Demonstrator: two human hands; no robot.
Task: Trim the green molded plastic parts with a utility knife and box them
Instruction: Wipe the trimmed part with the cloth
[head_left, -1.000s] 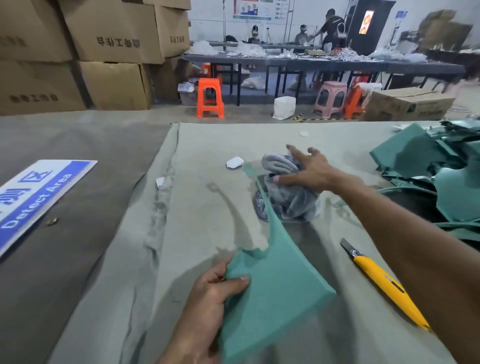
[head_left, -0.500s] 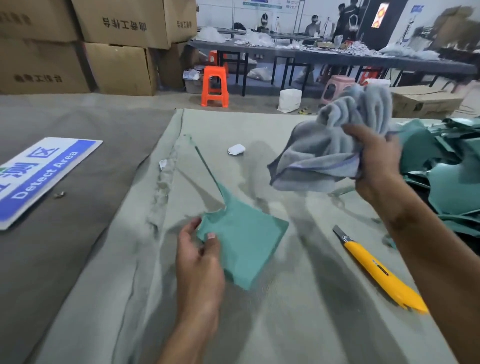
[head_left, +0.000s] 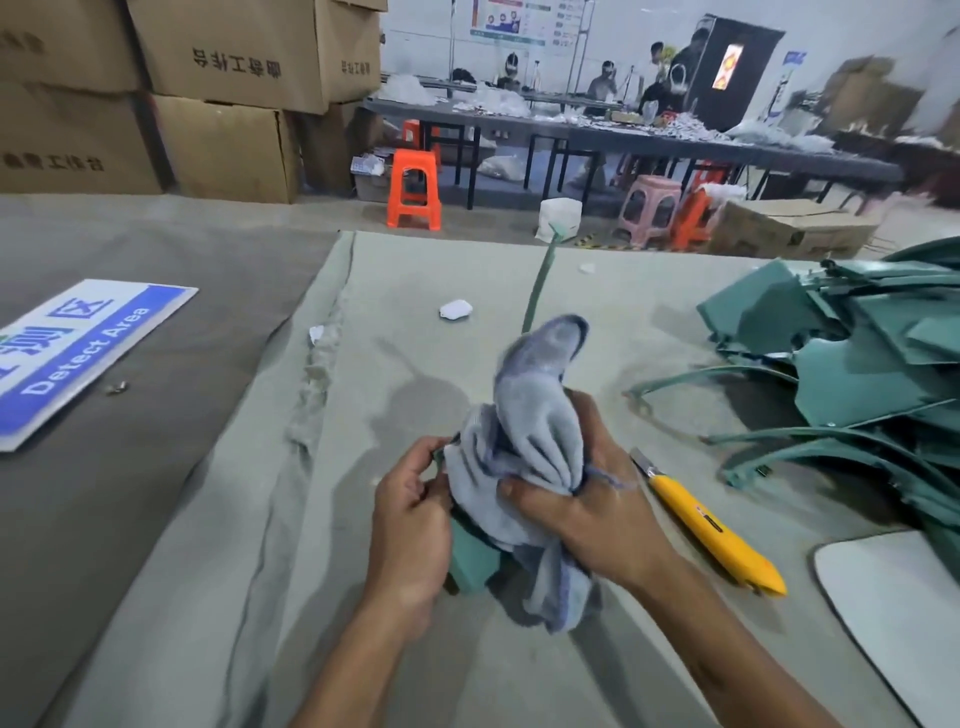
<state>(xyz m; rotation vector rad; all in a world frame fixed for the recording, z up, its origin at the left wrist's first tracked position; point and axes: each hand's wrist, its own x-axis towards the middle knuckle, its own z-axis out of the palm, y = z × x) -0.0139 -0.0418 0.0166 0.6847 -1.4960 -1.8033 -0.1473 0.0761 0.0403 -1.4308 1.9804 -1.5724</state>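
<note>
My left hand (head_left: 410, 525) grips a green molded plastic part (head_left: 474, 561) at its wide end; the part's thin arm rises behind the cloth toward the far table edge. A grey cloth (head_left: 524, 457) is bunched in my right hand (head_left: 587, 499) and pressed against the part, hiding most of it. The yellow utility knife (head_left: 711, 535) lies on the table just right of my right hand, blade end pointing away from me. A heap of green plastic parts (head_left: 857, 358) sits at the right.
A blue and white "Detect Area" sign (head_left: 78, 353) lies at the left. Small white scraps (head_left: 455, 309) lie on the grey table cover (head_left: 260, 571). A white board corner (head_left: 893, 603) shows at the lower right. Cardboard boxes (head_left: 228, 57), orange stools (head_left: 414, 189) and people at benches stand beyond.
My right hand has picked the cloth off the table, raised it, then brought it down onto the green part. My left hand turned the part so its thin arm points up and away.
</note>
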